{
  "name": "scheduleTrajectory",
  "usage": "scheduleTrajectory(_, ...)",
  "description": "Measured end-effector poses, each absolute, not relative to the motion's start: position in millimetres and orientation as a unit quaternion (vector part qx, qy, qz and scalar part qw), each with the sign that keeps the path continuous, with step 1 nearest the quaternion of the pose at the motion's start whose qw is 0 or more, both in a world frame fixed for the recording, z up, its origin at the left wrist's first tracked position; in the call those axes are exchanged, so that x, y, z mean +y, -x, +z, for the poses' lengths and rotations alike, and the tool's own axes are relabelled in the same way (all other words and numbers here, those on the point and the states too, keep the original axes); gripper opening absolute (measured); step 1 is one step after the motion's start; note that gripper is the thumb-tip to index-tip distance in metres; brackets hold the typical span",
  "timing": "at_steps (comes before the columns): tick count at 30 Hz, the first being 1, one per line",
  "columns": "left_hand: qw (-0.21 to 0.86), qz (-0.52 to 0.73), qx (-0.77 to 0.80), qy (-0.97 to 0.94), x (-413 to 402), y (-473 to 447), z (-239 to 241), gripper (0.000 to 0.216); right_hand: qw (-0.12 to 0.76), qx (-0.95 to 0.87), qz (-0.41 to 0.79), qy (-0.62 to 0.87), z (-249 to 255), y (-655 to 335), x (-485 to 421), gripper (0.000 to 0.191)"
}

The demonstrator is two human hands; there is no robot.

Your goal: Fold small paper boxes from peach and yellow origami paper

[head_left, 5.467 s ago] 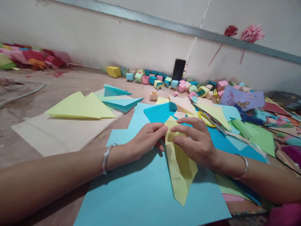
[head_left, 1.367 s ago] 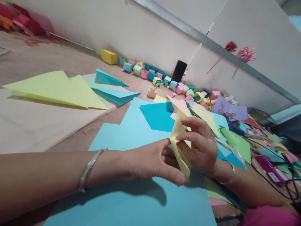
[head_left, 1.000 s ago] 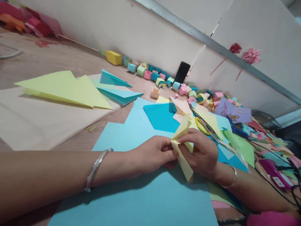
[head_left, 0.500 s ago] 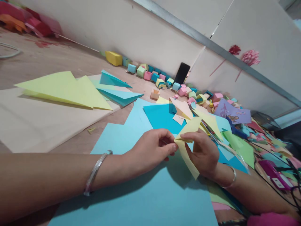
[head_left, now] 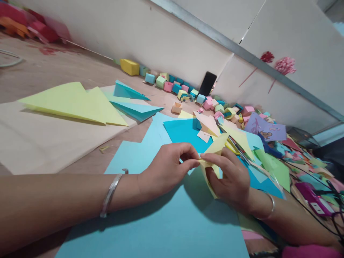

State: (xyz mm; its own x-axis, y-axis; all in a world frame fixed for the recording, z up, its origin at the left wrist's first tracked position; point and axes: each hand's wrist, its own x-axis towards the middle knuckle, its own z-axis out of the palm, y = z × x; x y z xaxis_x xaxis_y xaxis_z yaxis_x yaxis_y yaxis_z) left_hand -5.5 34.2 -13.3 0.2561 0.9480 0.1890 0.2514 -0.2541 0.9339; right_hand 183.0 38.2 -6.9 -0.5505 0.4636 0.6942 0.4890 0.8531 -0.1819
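Above light-blue sheet [head_left: 161,229], centre of view: left hand [head_left: 166,168] and right hand [head_left: 231,179] meet on folded yellow paper [head_left: 218,144]. Left fingers [head_left: 191,162] pinch its left corner; right fingers [head_left: 215,159] pinch beside them, the others curled underneath. Paper held off sheet, one flap pointing up-right, other hanging down. Behind: paper cubes [head_left: 172,86], phone [head_left: 207,83] leaning on wall.

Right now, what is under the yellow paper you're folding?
The yellow paper is pinched by the left hand and right hand above a big light blue sheet, with a darker blue sheet beyond. The right hand covers the paper's lower part and the sheet beneath it.
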Motion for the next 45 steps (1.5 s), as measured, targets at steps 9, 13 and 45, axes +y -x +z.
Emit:
scheduleTrajectory(9,0.344,0.411,0.419,-0.733,40,7,-16,0.009,0.364,-0.892,-0.035,0.266,-1,-181,37,0.027)
scheduleTrajectory(13,0.348,0.401,0.418,-0.738,40,7,-17,0.01,0.358,-0.894,-0.046,0.266,-1,-181,35,0.025)
scheduleTrajectory(45,0.534,0.4,0.384,-0.639,38,10,-5,0.024,0.322,-0.889,-0.06,0.319,-10,-188,47,0.015)
